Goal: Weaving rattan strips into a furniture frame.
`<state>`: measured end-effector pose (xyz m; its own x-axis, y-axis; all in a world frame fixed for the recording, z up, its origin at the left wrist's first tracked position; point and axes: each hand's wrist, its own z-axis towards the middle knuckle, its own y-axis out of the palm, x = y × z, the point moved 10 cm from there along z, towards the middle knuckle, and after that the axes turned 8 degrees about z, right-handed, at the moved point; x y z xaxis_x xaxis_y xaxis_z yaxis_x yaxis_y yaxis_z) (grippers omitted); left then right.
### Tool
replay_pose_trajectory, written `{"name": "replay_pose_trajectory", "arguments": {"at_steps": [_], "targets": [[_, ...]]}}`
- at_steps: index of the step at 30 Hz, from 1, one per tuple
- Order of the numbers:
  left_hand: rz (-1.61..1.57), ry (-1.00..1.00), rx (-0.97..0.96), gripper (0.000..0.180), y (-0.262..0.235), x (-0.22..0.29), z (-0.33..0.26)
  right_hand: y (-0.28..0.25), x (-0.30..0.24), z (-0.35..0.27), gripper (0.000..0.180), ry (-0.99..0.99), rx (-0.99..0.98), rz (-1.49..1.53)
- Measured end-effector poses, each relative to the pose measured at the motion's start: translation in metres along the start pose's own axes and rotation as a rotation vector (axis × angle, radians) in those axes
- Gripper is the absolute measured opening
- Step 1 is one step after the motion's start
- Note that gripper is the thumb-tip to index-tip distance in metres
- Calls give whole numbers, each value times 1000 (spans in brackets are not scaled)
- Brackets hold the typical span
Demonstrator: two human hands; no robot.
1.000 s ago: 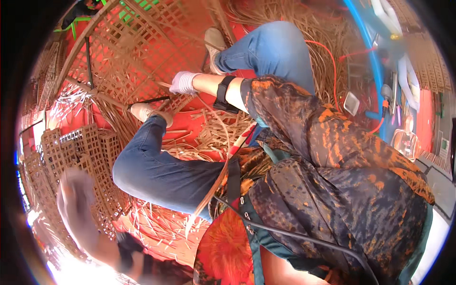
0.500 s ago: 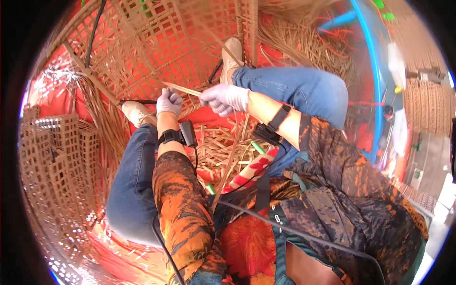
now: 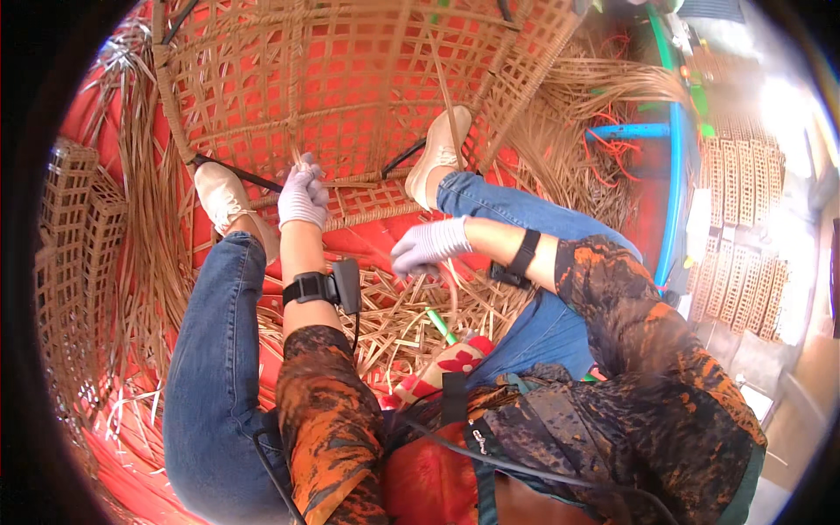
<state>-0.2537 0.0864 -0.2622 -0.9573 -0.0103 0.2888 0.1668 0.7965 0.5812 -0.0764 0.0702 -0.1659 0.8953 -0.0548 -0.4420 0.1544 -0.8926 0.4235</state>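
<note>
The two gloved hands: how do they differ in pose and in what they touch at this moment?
The left hand is raised and closed on cane strips at the lower edge of the woven frame; the right hand sits lower, away from the frame. The left hand's fingers curl into a grip; the right hand's fingers point loosely downward over a thin strip. Both wear pale gloves, with dark wrist straps.

The left hand [image 3: 302,194] closes over the ends of the cane strips [image 3: 297,159], so the grip point itself is hidden. Above it, the woven rattan frame [image 3: 350,79] runs off the top edge. The right hand [image 3: 429,246] covers its strip; contact unclear.
</note>
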Motion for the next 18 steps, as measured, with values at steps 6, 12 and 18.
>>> {"name": "replay_pose_trajectory", "arguments": {"at_steps": [6, 12, 18], "targets": [[1403, 576, 591, 27, -2, 43, -36, -136, -91, 32, 48, -336, 639, -11], [1763, 547, 466, 25, 45, 37, -36, -177, -141, 112, 39, -9, 653, -228], [1295, 829, 559, 29, 15, 85, -22, -185, -155, 97, 35, -383, 965, -753]]}}
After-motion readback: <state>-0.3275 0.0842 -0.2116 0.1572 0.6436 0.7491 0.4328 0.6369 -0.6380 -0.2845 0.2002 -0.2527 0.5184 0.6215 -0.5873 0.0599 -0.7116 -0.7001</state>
